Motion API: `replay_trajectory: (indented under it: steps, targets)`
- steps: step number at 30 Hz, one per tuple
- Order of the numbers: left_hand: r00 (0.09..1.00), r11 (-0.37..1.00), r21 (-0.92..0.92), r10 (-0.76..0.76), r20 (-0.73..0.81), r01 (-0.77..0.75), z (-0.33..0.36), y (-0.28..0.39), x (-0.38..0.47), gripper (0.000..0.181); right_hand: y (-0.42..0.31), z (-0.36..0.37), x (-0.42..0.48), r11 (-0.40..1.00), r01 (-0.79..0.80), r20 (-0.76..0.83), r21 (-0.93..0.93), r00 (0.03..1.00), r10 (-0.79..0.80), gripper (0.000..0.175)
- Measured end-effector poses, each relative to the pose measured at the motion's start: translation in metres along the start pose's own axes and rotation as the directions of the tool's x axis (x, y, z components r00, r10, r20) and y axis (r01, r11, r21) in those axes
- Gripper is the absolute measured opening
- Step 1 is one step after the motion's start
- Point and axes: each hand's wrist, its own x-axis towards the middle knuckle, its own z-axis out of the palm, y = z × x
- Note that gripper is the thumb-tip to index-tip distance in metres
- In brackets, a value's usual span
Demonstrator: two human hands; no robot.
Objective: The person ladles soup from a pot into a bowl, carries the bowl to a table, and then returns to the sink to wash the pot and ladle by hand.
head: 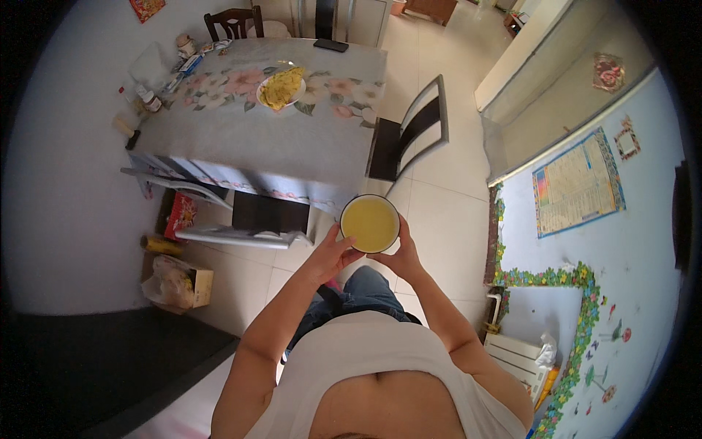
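Observation:
A round bowl of yellow liquid (370,224) with a dark rim is held in front of my body, over the tiled floor just off the table's near right corner. My left hand (332,255) grips its lower left side, thumb over the rim. Around its right side and underneath curls my right hand (403,253). Farther off, a white plate (300,96) with yellow flatbread or egg pancake (281,89) lies on the dining table (247,131), on its floral cover.
A chair (384,148) stands at the table's right side, another (269,214) at its near side. A phone (330,45) lies at the far edge. Bottles (151,101) and small packets line the wall side. A cardboard box (203,287) with a plastic bag is on the floor at left.

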Motion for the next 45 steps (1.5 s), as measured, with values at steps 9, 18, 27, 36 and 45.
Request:
replay_trajectory:
  steps: [9,18,27,36,45]
  targets:
    - [0.999,0.995,-0.097,0.035,-0.034,-0.038,-0.015,0.106,0.162,0.054,0.059,-0.020,0.208,0.997,0.000,0.168,0.083,0.986,-0.014,0.094]
    - [0.990,0.968,-0.216,0.112,-0.089,-0.129,-0.033,0.165,0.317,0.061,0.160,-0.042,0.393,0.979,0.168,0.314,-0.119,0.941,-0.124,0.101]
    - [0.982,0.964,-0.241,0.074,-0.171,-0.115,-0.063,0.193,0.428,0.068,0.231,-0.043,0.498,0.879,0.337,0.398,-0.338,0.897,-0.191,0.098]
    - [0.973,0.947,-0.268,0.127,-0.193,-0.176,-0.080,0.198,0.458,0.072,0.256,-0.032,0.534,0.783,0.485,0.453,-0.388,0.841,-0.296,0.104]
    - [0.944,0.977,-0.098,0.155,-0.292,-0.190,-0.057,0.165,0.380,0.083,0.261,-0.047,0.482,0.800,0.384,0.366,-0.461,0.903,-0.223,0.093]
